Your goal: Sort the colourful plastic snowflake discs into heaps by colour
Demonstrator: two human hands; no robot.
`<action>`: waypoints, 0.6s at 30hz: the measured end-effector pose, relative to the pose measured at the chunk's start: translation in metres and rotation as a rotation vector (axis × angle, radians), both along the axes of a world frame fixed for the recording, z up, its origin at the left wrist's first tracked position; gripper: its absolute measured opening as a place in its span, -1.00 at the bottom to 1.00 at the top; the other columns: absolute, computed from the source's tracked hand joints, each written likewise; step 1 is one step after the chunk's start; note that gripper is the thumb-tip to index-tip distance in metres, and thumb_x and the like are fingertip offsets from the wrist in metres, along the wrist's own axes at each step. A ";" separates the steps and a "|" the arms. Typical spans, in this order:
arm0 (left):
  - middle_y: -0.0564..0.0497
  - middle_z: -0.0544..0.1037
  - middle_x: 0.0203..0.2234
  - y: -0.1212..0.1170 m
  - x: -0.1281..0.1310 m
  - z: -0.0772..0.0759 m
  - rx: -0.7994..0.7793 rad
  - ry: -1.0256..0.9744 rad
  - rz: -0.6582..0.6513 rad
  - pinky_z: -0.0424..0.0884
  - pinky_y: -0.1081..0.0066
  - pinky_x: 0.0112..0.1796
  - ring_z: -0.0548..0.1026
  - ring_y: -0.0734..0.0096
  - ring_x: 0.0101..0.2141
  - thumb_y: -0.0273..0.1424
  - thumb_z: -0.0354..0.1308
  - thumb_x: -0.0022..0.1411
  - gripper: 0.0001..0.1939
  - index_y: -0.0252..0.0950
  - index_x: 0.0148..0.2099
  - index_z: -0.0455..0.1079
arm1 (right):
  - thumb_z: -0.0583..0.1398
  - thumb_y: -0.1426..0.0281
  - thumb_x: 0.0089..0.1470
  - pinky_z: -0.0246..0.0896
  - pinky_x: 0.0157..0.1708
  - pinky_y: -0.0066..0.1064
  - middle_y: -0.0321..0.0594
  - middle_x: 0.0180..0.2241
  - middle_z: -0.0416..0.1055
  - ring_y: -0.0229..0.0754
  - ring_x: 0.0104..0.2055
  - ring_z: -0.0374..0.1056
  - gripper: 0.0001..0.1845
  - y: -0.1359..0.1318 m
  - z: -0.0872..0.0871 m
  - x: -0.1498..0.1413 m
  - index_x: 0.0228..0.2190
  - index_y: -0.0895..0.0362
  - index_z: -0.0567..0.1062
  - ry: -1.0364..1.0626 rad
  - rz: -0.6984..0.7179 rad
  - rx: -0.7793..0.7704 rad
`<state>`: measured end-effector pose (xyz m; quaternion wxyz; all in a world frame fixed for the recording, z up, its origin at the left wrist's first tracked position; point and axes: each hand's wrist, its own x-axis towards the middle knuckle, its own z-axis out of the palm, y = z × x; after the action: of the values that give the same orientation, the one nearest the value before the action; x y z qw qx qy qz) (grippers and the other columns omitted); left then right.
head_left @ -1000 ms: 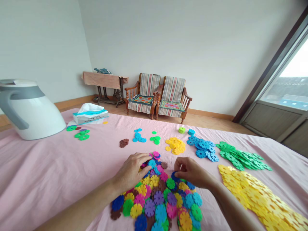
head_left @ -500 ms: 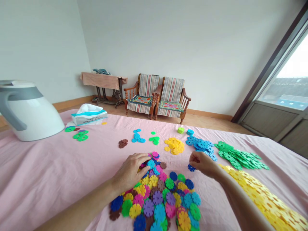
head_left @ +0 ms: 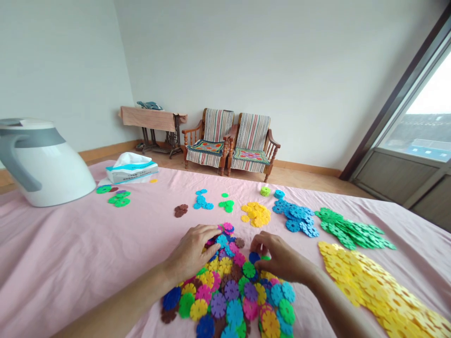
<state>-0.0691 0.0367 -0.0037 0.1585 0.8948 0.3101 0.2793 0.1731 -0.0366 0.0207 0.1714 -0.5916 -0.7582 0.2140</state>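
Flat, toothed plastic discs point(head_left: 229, 291) in mixed colours, heaped and overlapping

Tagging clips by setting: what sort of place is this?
Probably a bedroom or similar room in a private home, not a lab or workshop. The signs are a pink sheet over what looks like a bed, two wooden armchairs with striped covers, and an old treadle table by the wall.
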 end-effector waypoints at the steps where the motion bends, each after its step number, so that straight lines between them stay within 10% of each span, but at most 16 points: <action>1: -0.01 0.47 -0.08 0.000 0.000 0.000 -0.001 0.004 0.000 0.31 0.26 -0.04 0.39 0.30 -0.07 -0.37 0.06 0.21 -0.70 -0.18 0.01 0.36 | 0.20 0.50 -0.21 0.16 -0.33 -0.45 -0.27 -0.36 0.37 -0.24 -0.33 0.26 -0.75 0.000 -0.001 -0.001 -0.36 0.11 0.44 -0.008 -0.006 0.004; 18: -0.03 0.47 -0.08 0.002 -0.002 -0.005 0.006 -0.031 -0.006 0.32 0.22 -0.03 0.41 0.28 -0.07 -0.35 0.07 0.20 -0.68 -0.18 0.02 0.35 | 0.12 0.49 -0.11 0.07 -0.52 -0.53 -0.35 -0.57 0.32 -0.35 -0.52 0.20 -0.97 0.016 -0.003 0.045 -0.52 0.17 0.37 0.135 -0.215 0.033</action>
<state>-0.0712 0.0389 -0.0086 0.1616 0.8919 0.3039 0.2935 0.2183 -0.0202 0.0172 0.2535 -0.6509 -0.6805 0.2212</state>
